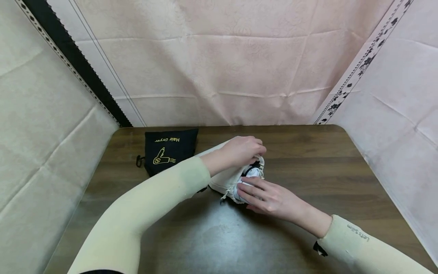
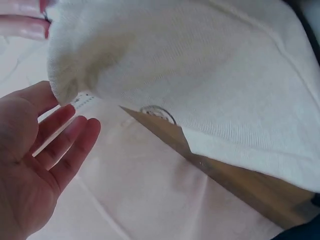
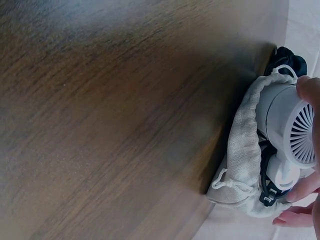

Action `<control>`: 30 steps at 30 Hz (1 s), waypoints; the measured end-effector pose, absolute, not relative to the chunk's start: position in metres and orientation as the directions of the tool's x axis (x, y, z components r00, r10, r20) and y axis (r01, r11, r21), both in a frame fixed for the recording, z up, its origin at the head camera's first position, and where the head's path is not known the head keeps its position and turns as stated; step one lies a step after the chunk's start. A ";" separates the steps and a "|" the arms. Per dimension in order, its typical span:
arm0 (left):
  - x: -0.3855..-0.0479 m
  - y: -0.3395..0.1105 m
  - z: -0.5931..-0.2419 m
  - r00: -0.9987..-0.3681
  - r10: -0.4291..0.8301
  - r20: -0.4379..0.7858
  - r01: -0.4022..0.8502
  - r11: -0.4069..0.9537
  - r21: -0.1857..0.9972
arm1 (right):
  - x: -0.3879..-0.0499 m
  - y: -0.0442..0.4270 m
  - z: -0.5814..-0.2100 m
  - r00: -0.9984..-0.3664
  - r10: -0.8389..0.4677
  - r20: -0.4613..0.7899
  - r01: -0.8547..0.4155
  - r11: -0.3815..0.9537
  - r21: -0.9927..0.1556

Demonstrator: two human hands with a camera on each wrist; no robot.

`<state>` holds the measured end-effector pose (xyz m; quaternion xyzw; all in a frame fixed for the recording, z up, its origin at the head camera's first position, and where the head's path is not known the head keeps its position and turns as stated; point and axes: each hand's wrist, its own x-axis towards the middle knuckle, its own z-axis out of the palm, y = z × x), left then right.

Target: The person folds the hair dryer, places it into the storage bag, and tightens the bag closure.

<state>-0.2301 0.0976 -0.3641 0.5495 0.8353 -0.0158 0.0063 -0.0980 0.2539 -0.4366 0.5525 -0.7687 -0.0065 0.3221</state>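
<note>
A cream cloth drawstring bag point(image 1: 221, 182) lies on the table, its mouth turned to the right. My left hand point(image 1: 239, 151) reaches over it and pinches the far rim; in the left wrist view the thumb lies against the cloth. Inside the mouth sits a white hair dryer point(image 3: 277, 112) with a round slatted grille and a bundled black cord point(image 3: 267, 165) beside it. My right hand point(image 1: 273, 199) holds the exposed end of the dryer, fingers bent over it. The dryer's other end is hidden in the bag.
A black pouch point(image 1: 170, 151) printed "Hair Dryer" lies at the back left, its cord lock point(image 1: 139, 161) sticking out leftward. The brown wooden table point(image 1: 301, 148) meets pale cloth curtains point(image 1: 219, 76) at its back edge and both sides.
</note>
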 end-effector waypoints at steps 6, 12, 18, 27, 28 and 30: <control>-0.238 0.103 -0.365 -0.374 0.926 -0.051 0.926 0.369 -0.076 | -0.098 0.254 -0.438 -0.186 -0.857 0.480 -0.843 0.390 0.369; -0.239 0.107 -0.365 -0.394 0.919 -0.016 0.919 0.393 -0.038 | -0.098 0.253 -0.438 -0.182 -0.856 0.483 -0.844 0.388 0.370; -0.232 0.117 -0.371 -0.446 0.894 0.031 0.895 0.445 0.028 | -0.098 0.250 -0.436 -0.151 -0.860 0.488 -0.854 0.362 0.373; -0.228 0.124 -0.375 -0.538 0.839 0.084 0.842 0.529 0.107 | -0.098 0.247 -0.433 -0.099 -0.876 0.472 -0.839 0.329 0.434; -0.228 0.123 -0.374 -0.536 0.840 0.080 0.842 0.527 0.112 | -0.097 0.248 -0.433 -0.106 -0.875 0.473 -0.842 0.332 0.425; -0.228 0.119 -0.372 -0.530 0.845 0.068 0.846 0.521 0.116 | -0.097 0.249 -0.433 -0.125 -0.869 0.479 -0.851 0.342 0.398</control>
